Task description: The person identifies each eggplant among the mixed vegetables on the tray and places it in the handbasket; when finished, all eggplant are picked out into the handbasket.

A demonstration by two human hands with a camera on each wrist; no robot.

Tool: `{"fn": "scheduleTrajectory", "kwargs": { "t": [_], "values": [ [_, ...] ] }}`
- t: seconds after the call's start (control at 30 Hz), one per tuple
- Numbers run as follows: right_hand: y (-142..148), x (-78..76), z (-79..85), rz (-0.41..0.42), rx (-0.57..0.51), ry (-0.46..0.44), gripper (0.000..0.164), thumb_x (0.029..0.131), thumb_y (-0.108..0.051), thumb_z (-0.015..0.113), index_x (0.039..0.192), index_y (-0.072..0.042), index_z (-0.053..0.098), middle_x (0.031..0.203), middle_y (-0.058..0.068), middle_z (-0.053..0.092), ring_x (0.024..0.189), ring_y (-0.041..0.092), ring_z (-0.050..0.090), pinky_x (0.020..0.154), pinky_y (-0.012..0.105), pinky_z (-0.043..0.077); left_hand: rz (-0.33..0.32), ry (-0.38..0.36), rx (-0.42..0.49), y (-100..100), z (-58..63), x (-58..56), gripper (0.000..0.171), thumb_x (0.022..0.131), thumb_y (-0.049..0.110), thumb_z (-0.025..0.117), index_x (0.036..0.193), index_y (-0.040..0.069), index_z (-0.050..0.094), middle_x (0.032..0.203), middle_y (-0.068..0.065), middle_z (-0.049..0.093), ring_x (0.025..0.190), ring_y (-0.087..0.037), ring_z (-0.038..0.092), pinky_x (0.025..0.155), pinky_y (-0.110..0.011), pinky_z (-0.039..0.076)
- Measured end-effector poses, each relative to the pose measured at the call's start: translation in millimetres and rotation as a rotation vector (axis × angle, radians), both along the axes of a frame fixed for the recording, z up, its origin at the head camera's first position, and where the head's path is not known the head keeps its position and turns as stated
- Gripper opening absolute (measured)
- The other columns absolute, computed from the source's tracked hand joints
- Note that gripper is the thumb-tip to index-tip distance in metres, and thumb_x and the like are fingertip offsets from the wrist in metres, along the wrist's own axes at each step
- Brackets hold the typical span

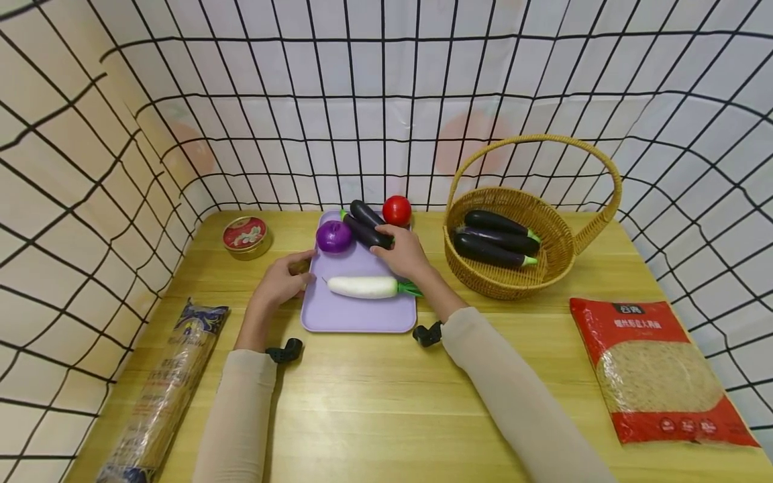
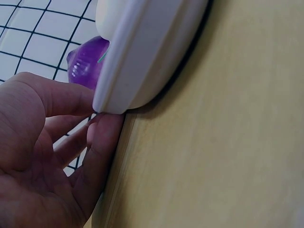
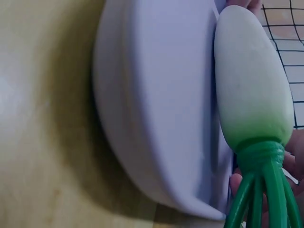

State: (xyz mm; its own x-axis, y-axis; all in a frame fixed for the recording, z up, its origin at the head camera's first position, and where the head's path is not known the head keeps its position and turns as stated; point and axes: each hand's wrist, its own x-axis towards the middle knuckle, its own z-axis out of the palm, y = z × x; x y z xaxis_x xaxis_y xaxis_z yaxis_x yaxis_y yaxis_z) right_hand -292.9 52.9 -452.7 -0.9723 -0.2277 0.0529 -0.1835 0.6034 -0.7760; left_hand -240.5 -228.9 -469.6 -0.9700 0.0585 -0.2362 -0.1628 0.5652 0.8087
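A lilac tray [image 1: 359, 317] lies at mid-table. My left hand [image 1: 280, 278] pinches its left rim; in the left wrist view the thumb [image 2: 71, 99] and fingers meet the tray's edge [image 2: 124, 78]. My right hand [image 1: 403, 253] grips the near end of an eggplant [image 1: 361, 230] at the tray's back. Another eggplant [image 1: 366, 212] lies just behind it. Left of these sits a purple onion [image 1: 334, 237]. A white radish [image 1: 364, 287] with green stalks [image 3: 266, 190] lies across the tray's middle, under my right wrist. Behind the hand is a tomato [image 1: 396, 210].
A wicker basket [image 1: 507, 290] with a tall handle holds several eggplants [image 1: 495, 241] at right. A red pasta bag [image 1: 658, 369] lies front right, a long noodle pack [image 1: 166, 396] front left, and a round tin [image 1: 246, 238] back left. Black wire grid [image 1: 374, 100] encloses the table.
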Motion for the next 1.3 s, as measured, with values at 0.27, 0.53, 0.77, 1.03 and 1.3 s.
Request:
{"fn": "scheduleTrajectory", "kwargs": {
  "t": [0.27,0.53,0.77,1.03,1.3],
  "values": [
    [-1,1.2,0.8,-0.001,0.061,0.004,0.046,0.096,-0.019,0.072,0.14,-0.008,0.064,0.131,0.012,0.067,0.103,0.027,0.059,0.092,0.038,0.051,0.008,-0.018,0.008,0,-1.4,-0.7,0.06,0.099,0.017,0.063,0.156,0.028,0.048,0.162,-0.015,0.042,0.112,-0.034,0.064,0.076,-0.034,0.064],
    [6,8.2,6.7,0.012,0.065,-0.004,0.045,0.098,-0.017,0.067,0.142,-0.007,0.062,0.137,0.012,0.066,0.111,0.029,0.058,0.101,0.044,0.053,0.01,-0.021,0.017,2,0.0,-1.1,0.061,0.098,0.016,0.063,0.156,0.025,0.047,0.16,-0.016,0.044,0.11,-0.034,0.064,0.076,-0.034,0.064],
    [24,18.7,18.1,-0.005,0.034,0.013,0.044,0.097,-0.016,0.068,0.141,-0.012,0.063,0.121,0.011,0.068,0.09,0.024,0.058,0.077,0.033,0.049,0.007,-0.012,0.011,2,0.6,0.6,0.059,0.099,0.016,0.062,0.156,0.027,0.047,0.162,-0.015,0.041,0.111,-0.034,0.064,0.076,-0.033,0.064],
    [53,35.4,38.6,0.02,0.017,0.049,0.044,0.098,-0.012,0.067,0.141,-0.013,0.063,0.128,0.013,0.067,0.093,0.027,0.066,0.078,0.035,0.058,0.002,-0.008,0.002,-1,-1.5,3.7,0.06,0.099,0.016,0.063,0.156,0.026,0.047,0.163,-0.016,0.04,0.114,-0.036,0.062,0.077,-0.034,0.064],
    [93,53.4,55.4,0.035,0.01,0.071,0.042,0.099,-0.014,0.066,0.141,-0.017,0.063,0.14,0.017,0.063,0.12,0.035,0.067,0.101,0.05,0.056,-0.011,-0.001,0.011,0,-1.0,-0.3,0.06,0.099,0.016,0.063,0.156,0.025,0.047,0.161,-0.019,0.042,0.112,-0.035,0.063,0.076,-0.033,0.064]
  ]
}}
